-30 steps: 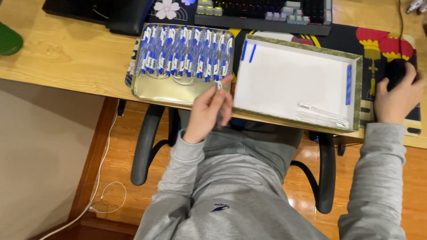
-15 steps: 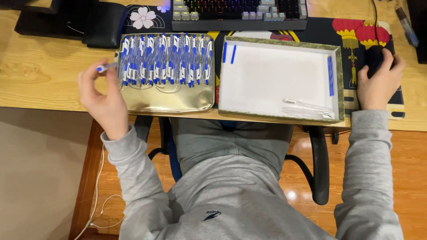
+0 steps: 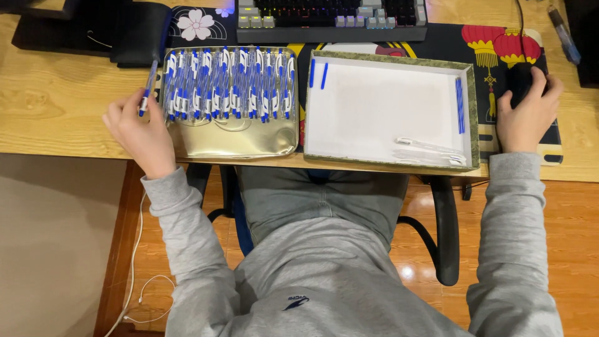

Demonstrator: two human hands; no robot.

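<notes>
My left hand (image 3: 140,128) holds a blue and white pen (image 3: 147,88) upright, just left of a gold tray (image 3: 237,142) that carries a row of several similar pens (image 3: 229,84). My right hand (image 3: 526,112) rests on a dark mouse (image 3: 521,80) on the patterned desk mat (image 3: 499,37). Between the hands lies a white-lined box lid (image 3: 387,106) with two blue caps (image 3: 317,74) at its top left, thin blue refills (image 3: 460,105) at its right side and clear tubes (image 3: 430,150) near its front.
A keyboard (image 3: 331,15) sits at the back of the wooden desk (image 3: 56,112). A black case (image 3: 140,31) lies behind the tray. My grey-sleeved body and a chair with black armrests (image 3: 444,231) are below the desk edge; a white cable (image 3: 134,281) trails on the floor.
My left hand moved from the box lid's front left corner over to the left of the gold tray, carrying a pen that now stands more upright. My right hand stayed on the mouse.
</notes>
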